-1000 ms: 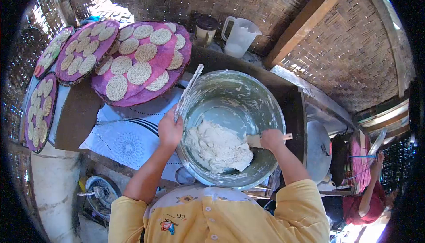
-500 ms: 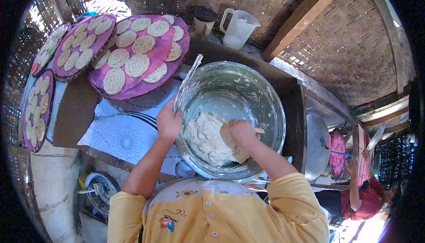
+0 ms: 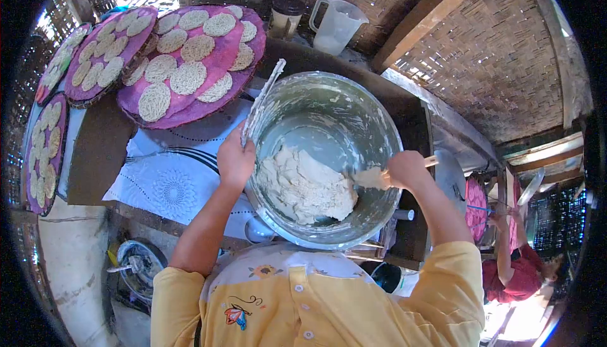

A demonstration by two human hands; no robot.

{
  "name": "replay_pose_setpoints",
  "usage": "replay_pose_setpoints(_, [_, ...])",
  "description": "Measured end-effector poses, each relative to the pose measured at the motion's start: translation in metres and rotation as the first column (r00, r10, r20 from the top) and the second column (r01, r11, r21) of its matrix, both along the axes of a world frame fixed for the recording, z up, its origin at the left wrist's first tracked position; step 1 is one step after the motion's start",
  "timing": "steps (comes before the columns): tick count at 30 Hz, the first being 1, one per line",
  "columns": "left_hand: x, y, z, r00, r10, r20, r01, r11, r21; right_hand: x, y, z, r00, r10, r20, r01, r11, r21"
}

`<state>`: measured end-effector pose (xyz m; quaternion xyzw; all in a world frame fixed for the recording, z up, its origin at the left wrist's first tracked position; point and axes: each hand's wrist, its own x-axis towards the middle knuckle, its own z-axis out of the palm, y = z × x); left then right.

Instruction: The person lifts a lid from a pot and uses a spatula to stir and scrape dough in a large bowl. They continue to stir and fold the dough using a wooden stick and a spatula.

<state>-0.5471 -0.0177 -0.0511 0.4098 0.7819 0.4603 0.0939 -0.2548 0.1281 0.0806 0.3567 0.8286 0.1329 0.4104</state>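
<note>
A large metal pot (image 3: 380,116) stands in front of me, its inner wall smeared with white paste. A thick lump of pale dough (image 3: 306,186) lies in its lower left part. My right hand (image 3: 406,169) is closed round the handle of a wooden spatula (image 3: 371,178); its dough-coated blade is inside the pot, at the right edge of the lump. My left hand (image 3: 236,162), at the pot's left rim, is closed on a long, thin, dough-coated stick (image 3: 264,99) that slants up along the rim. Whether this hand also grips the rim is hidden.
Pink round trays (image 3: 221,103) with pale lacy discs stand at the back left. A plastic jug (image 3: 338,28) and a dark-lidded container (image 3: 286,15) are behind the pot. A bowl (image 3: 140,268) sits low at left. Another person (image 3: 521,274) works at far right.
My right hand has moved right with the spatula, from over the dough to the pot's right rim. The dough lump is more exposed and sits further right. My left hand keeps its hold.
</note>
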Motion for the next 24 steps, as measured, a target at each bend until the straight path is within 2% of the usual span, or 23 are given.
replay_pose_setpoints(8, [0.002,0.000,0.002,0.999,0.033,0.021,-0.033,0.999,-0.038,0.008,0.041,-0.114,0.985,0.150,0.086,-0.133,0.975,-0.177])
replay_pose_setpoints(10, [0.001,0.001,-0.002,0.999,0.032,0.025,-0.032,0.999,-0.002,0.004,0.045,-0.116,0.973,0.218,0.081,-0.191,0.947,-0.259])
replay_pose_setpoints(13, [0.001,0.001,-0.004,0.999,0.024,0.034,-0.025,0.999,0.037,0.000,0.039,-0.116,0.989,0.130,0.071,-0.098,0.934,-0.343])
replay_pose_setpoints(16, [0.004,0.000,0.004,0.997,0.038,0.071,-0.039,0.999,0.012,0.002,0.022,-0.125,1.000,-0.020,-0.011,0.014,0.927,-0.374])
replay_pose_setpoints(17, [0.004,-0.001,0.003,0.996,0.043,0.076,-0.044,0.999,0.017,0.005,0.017,-0.119,0.997,0.013,-0.073,-0.042,0.913,-0.406])
replay_pose_setpoints(20, [0.005,0.001,0.000,0.994,0.047,0.095,-0.049,0.998,0.025,0.023,0.010,-0.130,0.992,-0.062,-0.107,0.004,0.879,-0.476])
replay_pose_setpoints(24, [0.004,0.001,0.001,0.994,0.054,0.091,-0.056,0.998,0.022,0.014,-0.014,-0.092,0.993,-0.040,-0.112,-0.011,0.907,-0.421])
